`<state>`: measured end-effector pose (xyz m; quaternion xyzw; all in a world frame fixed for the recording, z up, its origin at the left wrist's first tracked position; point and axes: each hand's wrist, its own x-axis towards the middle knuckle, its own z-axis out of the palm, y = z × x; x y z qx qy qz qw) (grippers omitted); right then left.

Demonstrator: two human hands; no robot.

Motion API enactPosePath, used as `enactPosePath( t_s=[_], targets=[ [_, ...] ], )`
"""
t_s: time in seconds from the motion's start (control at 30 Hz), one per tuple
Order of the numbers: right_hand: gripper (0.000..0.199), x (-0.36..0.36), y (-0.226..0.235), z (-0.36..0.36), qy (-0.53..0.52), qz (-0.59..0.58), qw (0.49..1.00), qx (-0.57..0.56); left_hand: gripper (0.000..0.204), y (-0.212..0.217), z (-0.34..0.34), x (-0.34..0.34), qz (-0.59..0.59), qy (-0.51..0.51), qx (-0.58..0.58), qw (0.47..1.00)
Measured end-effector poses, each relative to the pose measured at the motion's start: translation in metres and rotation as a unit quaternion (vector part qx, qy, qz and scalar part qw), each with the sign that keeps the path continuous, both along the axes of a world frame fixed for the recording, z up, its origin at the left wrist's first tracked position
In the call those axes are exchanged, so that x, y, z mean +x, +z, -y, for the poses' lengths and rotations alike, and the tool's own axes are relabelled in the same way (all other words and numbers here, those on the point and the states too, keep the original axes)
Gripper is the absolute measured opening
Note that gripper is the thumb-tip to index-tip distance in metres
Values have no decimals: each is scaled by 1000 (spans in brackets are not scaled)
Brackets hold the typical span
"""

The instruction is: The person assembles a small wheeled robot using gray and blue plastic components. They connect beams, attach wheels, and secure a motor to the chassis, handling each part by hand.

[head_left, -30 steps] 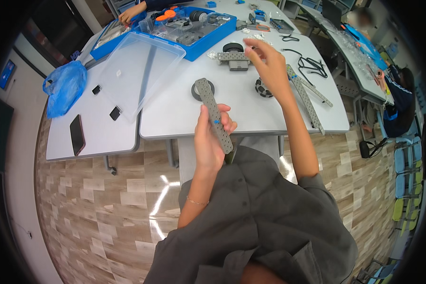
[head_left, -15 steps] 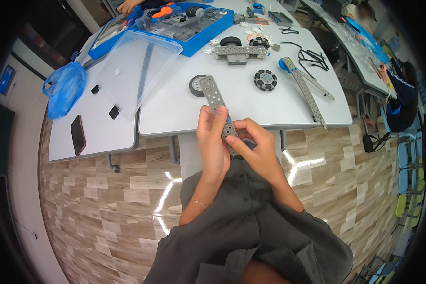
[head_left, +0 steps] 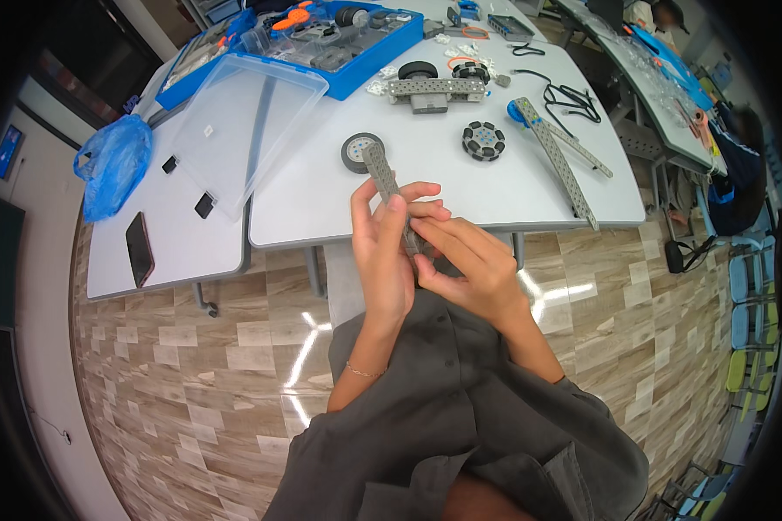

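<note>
My left hand (head_left: pixel 382 247) grips a grey perforated metal strip (head_left: pixel 379 169) that sticks up over the table's near edge. My right hand (head_left: pixel 469 260) is closed on the strip's lower end, fingers pinched against it just below my left thumb. What my right fingertips pinch there is hidden. Both hands are held above my lap, in front of the grey table (head_left: pixel 513 187). A small grey wheel (head_left: pixel 356 149) lies on the table right behind the strip's upper end.
On the table lie a roller wheel (head_left: pixel 483 140), a wheeled grey beam assembly (head_left: pixel 436 89), two long perforated beams (head_left: pixel 560 161), black cables (head_left: pixel 565 94), a clear lid (head_left: pixel 243 130) and a blue parts tray (head_left: pixel 321 39). A phone (head_left: pixel 139 248) and blue bag (head_left: pixel 113 165) lie left. A seated person (head_left: pixel 738 165) is at far right.
My right hand came back from reaching across the table and closed on the strip's lower end. The strip has stayed in my left hand, now held slightly lower and nearer me.
</note>
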<state>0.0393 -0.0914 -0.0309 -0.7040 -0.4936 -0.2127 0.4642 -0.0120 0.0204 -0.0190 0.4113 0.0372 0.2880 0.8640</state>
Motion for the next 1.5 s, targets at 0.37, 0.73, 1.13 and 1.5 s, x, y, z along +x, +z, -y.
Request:
enactPosePath(
  t_s=[0.37,0.73,1.13,1.5],
  targets=[
    [39,-3,6,-6,27,-139,990,7,33,-1,1,-3,-16,12,40,999],
    [35,2,-7,-10,-13,-49,997,63,29,-14,8,3,34,55,78,995],
    [39,3,5,0,42,-140,989,-11,31,-6,9,-1,-36,33,12,999],
    [38,2,5,7,56,-252,966,-18,33,-6,8,0,-30,32,75,996]
  ],
)
